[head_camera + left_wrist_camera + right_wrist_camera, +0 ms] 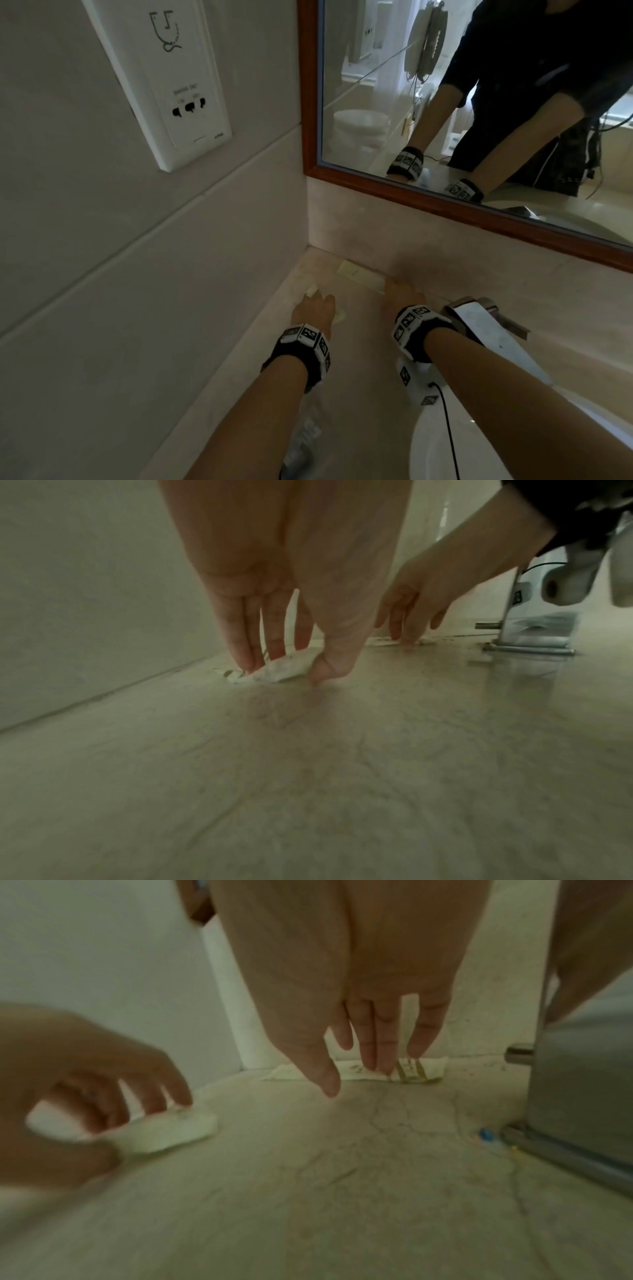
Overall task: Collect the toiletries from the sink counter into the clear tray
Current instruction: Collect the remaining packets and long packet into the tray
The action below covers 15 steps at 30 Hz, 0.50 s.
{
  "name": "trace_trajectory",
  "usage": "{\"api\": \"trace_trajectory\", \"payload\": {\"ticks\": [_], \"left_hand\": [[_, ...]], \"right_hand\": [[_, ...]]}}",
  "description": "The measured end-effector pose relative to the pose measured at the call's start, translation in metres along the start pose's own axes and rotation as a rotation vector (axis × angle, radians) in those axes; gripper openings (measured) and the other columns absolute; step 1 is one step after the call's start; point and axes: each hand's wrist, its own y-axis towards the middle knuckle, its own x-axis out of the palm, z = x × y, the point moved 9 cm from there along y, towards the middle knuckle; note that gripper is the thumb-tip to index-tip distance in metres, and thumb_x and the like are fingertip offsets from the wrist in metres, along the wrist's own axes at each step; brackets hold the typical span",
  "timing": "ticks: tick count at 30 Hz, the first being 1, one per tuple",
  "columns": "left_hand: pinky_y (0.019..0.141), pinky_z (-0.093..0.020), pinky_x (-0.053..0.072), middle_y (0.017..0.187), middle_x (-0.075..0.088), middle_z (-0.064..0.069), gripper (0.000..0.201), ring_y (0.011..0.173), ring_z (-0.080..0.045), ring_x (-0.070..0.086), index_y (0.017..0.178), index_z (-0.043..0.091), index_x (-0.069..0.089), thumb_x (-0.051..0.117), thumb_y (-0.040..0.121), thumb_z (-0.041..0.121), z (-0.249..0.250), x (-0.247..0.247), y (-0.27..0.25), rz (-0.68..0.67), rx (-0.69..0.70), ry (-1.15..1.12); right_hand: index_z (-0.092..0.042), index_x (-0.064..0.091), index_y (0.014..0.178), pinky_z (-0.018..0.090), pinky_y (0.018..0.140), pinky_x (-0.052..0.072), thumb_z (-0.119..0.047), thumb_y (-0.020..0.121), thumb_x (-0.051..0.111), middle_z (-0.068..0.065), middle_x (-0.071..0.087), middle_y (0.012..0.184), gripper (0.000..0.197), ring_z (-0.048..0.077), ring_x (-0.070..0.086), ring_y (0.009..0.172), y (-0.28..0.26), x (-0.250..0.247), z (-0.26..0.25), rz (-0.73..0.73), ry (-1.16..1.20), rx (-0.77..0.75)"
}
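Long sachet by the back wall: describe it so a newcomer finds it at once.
Start at the wood-framed mirror and drop to the beige stone counter. The long flat white sachet lies along the back wall, under the right hand. Olive stripes mark one end; the small white packet under the left hand shows none.

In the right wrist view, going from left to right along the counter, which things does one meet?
Left hand on a small white packet → right hand touching a long flat packet by the wall → metal faucet base.
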Motion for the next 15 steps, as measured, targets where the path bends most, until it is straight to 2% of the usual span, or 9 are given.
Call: {"api": "trace_trajectory", "payload": {"ticks": [2, 5, 7, 10, 11, 14, 15], "left_hand": [[0.095, -0.040, 0.046, 0.134, 0.048, -0.017, 0.041, 0.120, -0.034, 0.051, 0.133, 0.006, 0.040, 0.050, 0.094, 0.010, 0.003, 0.003, -0.005, 0.007, 0.024, -0.014], [0.089, -0.039, 0.048, 0.125, 0.057, -0.017, 0.026, 0.112, -0.033, 0.058, 0.120, 0.002, 0.052, 0.043, 0.097, 0.008, -0.005, 0.002, -0.012, 0.051, -0.014, -0.120], [0.086, -0.038, 0.049, 0.121, 0.060, -0.017, 0.023, 0.109, -0.033, 0.060, 0.114, 0.002, 0.055, 0.041, 0.096, 0.005, -0.009, 0.002, -0.018, 0.074, -0.031, -0.144], [0.085, -0.038, 0.051, 0.117, 0.062, -0.018, 0.023, 0.107, -0.034, 0.062, 0.113, 0.002, 0.057, 0.042, 0.096, 0.003, -0.008, 0.004, -0.026, 0.066, -0.033, -0.142], [0.085, -0.038, 0.051, 0.116, 0.063, -0.018, 0.022, 0.105, -0.034, 0.062, 0.113, 0.002, 0.057, 0.043, 0.095, 0.003, -0.008, 0.006, -0.028, 0.067, -0.031, -0.144], [0.085, -0.038, 0.052, 0.116, 0.064, -0.017, 0.024, 0.105, -0.033, 0.063, 0.116, 0.004, 0.057, 0.044, 0.096, 0.008, -0.010, 0.010, -0.032, 0.097, -0.050, -0.186], [0.087, -0.038, 0.051, 0.118, 0.064, -0.017, 0.028, 0.106, -0.032, 0.063, 0.121, 0.006, 0.056, 0.043, 0.097, 0.011, -0.012, 0.010, -0.033, 0.101, -0.060, -0.206]], "right_hand": [[-0.008, 0.027, 0.146, 0.049, 0.108, 0.032, -0.021, 0.095, 0.054, 0.014, 0.036, 0.148, 0.059, 0.032, 0.037, 0.136, 0.002, -0.001, 0.005, 0.008, -0.004, 0.015], [-0.009, 0.034, 0.143, 0.046, 0.106, 0.034, -0.018, 0.097, 0.046, 0.013, 0.041, 0.144, 0.049, 0.030, 0.041, 0.132, -0.002, 0.001, 0.003, 0.046, -0.050, 0.015], [-0.007, 0.039, 0.140, 0.043, 0.104, 0.038, -0.015, 0.098, 0.042, 0.013, 0.046, 0.141, 0.042, 0.029, 0.046, 0.128, -0.007, 0.000, -0.005, 0.053, -0.069, -0.008], [-0.006, 0.049, 0.131, 0.041, 0.100, 0.043, -0.020, 0.097, 0.048, 0.013, 0.053, 0.135, 0.036, 0.029, 0.053, 0.123, -0.011, -0.009, -0.009, 0.065, -0.062, -0.005], [-0.006, 0.047, 0.133, 0.041, 0.102, 0.042, -0.023, 0.097, 0.049, 0.014, 0.051, 0.138, 0.039, 0.030, 0.050, 0.126, -0.010, -0.013, -0.008, 0.069, -0.063, -0.003], [-0.010, 0.031, 0.146, 0.045, 0.114, 0.031, -0.025, 0.097, 0.048, 0.012, 0.028, 0.154, 0.054, 0.031, 0.028, 0.142, -0.007, -0.011, -0.003, 0.076, -0.057, 0.000], [-0.009, 0.033, 0.145, 0.046, 0.114, 0.031, -0.022, 0.097, 0.047, 0.014, 0.029, 0.153, 0.052, 0.033, 0.030, 0.141, -0.004, -0.009, -0.003, 0.082, -0.001, -0.007]]}}
